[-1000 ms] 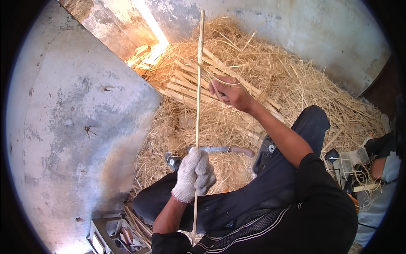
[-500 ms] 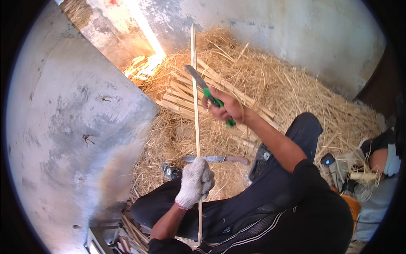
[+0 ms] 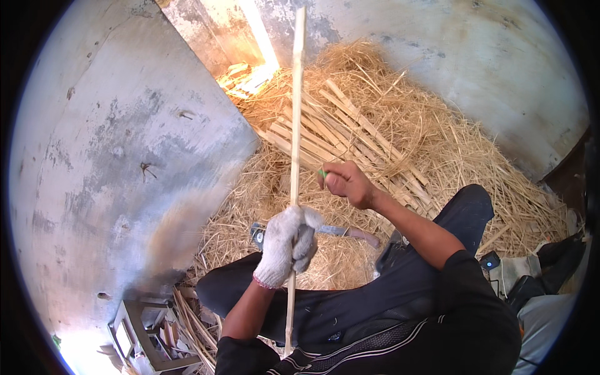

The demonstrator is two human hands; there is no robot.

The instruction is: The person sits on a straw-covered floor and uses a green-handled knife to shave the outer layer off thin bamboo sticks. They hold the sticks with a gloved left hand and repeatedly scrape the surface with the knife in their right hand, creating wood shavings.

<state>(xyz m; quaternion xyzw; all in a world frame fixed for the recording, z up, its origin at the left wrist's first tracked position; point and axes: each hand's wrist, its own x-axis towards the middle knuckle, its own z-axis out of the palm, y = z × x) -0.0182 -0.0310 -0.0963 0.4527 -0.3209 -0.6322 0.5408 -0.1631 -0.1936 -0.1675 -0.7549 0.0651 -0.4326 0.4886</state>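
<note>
A white knitted glove covers my left hand (image 3: pixel 286 240), which is wrapped around a long pale strip of bamboo or wood (image 3: pixel 296 137). The strip stands lengthwise before me, its lower end near my lap and its far end beyond the pile. To the right of the strip, apart from it, my bare right hand (image 3: pixel 351 182) is closed on a knife with a green handle (image 3: pixel 322 175). Only a bit of green shows in the fist; the blade cannot be made out. Beyond my left hand lies a larger knife with a brown handle (image 3: pixel 362 236), flat on the shavings.
Fine shavings (image 3: pixel 450 156) heap against the back wall, with several split strips (image 3: pixel 356 131) lying on them. A grey wall panel (image 3: pixel 144 144) rises at the left. An overturned-looking frame (image 3: pixel 140 331) with scraps stands lower left. Another person's dark-clad leg (image 3: pixel 550 275) shows at right.
My right hand has come nearer and its knife blade, plain before beside the strip, no longer shows. My left hand still grips the strip. The whole view has shifted a little.
</note>
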